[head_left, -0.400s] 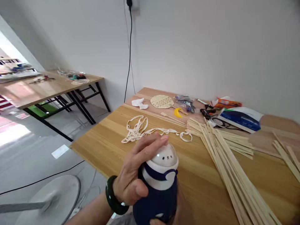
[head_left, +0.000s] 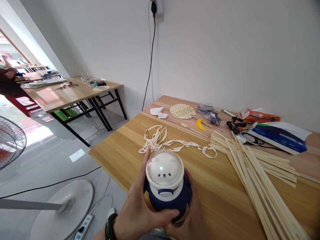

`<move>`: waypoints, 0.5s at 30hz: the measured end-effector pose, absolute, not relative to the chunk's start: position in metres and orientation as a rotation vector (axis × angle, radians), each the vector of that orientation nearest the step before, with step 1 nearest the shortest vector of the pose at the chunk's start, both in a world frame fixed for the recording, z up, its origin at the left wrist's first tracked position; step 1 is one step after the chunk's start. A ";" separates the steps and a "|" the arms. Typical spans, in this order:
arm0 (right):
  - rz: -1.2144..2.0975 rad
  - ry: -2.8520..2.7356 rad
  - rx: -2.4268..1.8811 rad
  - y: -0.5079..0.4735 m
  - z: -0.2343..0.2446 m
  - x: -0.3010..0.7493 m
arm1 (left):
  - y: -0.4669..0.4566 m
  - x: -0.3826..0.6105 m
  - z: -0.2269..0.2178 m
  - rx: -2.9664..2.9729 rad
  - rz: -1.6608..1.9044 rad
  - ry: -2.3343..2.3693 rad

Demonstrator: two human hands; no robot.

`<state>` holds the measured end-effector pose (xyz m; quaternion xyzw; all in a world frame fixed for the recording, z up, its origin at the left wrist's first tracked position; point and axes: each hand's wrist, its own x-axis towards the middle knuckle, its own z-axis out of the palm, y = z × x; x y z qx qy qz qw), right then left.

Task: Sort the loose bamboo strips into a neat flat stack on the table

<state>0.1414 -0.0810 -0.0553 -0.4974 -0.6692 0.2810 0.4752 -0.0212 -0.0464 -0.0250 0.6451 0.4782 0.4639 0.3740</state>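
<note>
— How is the blue cup (head_left: pixel 165 183) gripped?
— It is hugged by both hands. Its left side is cupped by the left hand (head_left: pixel 141 210), its right side by the right hand (head_left: pixel 195 213). The left thumb (head_left: pixel 166 216) is laid across its front.
— And where is it held?
— Over the worktop (head_left: pixel 117 146), close to the front edge. Whether it is set down cannot be told, because its bottom is hidden.
— What is seen on top?
— Clear, round plastic (head_left: pixel 162 161) is fitted there, and a tiny face (head_left: pixel 164 175) is shown.
— What is laid out around it?
— Tangled pale ribbon (head_left: pixel 155 143) is spread just behind it. Long wood strips (head_left: pixel 265 190) are piled to its right. Near the back edge, a woven fan (head_left: pixel 182 111) is placed, with white tissue (head_left: pixel 159 112) set beside it, nearer the left edge.
— Is anything worn?
— Yes, a dark bangle (head_left: pixel 110 228) is worn on the left wrist.
</note>
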 end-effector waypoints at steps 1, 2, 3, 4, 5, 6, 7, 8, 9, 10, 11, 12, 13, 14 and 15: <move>0.702 -1.638 -1.220 -0.071 -0.063 0.139 | -0.043 -0.024 -0.025 1.642 1.245 1.254; 0.702 -1.650 -1.223 -0.062 -0.071 0.138 | -0.036 -0.028 -0.023 1.646 1.301 1.276; 0.696 -1.668 -1.223 -0.055 -0.077 0.138 | -0.027 -0.034 -0.021 1.658 1.352 1.301; 0.681 -1.688 -1.218 -0.050 -0.083 0.141 | -0.015 -0.041 -0.018 1.672 1.411 1.335; 0.667 -1.696 -1.217 -0.047 -0.088 0.144 | -0.001 -0.050 -0.015 1.692 1.479 1.388; 0.662 -1.682 -1.230 -0.047 -0.092 0.149 | 0.015 -0.060 -0.012 1.729 1.522 1.442; 0.665 -1.646 -1.261 -0.048 -0.095 0.155 | 0.032 -0.071 -0.010 1.749 1.616 1.490; 0.675 -1.592 -1.301 -0.051 -0.098 0.160 | 0.049 -0.082 -0.008 1.765 1.690 1.534; 0.685 -1.528 -1.340 -0.056 -0.101 0.166 | 0.067 -0.093 -0.008 1.774 1.729 1.583; 0.689 -1.463 -1.375 -0.060 -0.105 0.171 | 0.084 -0.105 -0.010 1.776 1.759 1.634; 0.688 -1.406 -1.406 -0.066 -0.108 0.177 | 0.101 -0.116 -0.012 1.769 1.772 1.685; 0.682 -1.355 -1.430 -0.071 -0.112 0.182 | 0.116 -0.126 -0.016 1.754 1.787 1.727; 0.675 -1.311 -1.451 -0.076 -0.116 0.186 | 0.129 -0.135 -0.021 1.744 1.789 1.750; 0.668 -1.272 -1.470 -0.080 -0.119 0.191 | 0.140 -0.143 -0.026 1.731 1.799 1.764; 0.660 -1.240 -1.485 -0.085 -0.121 0.197 | 0.150 -0.150 -0.032 1.715 1.792 1.795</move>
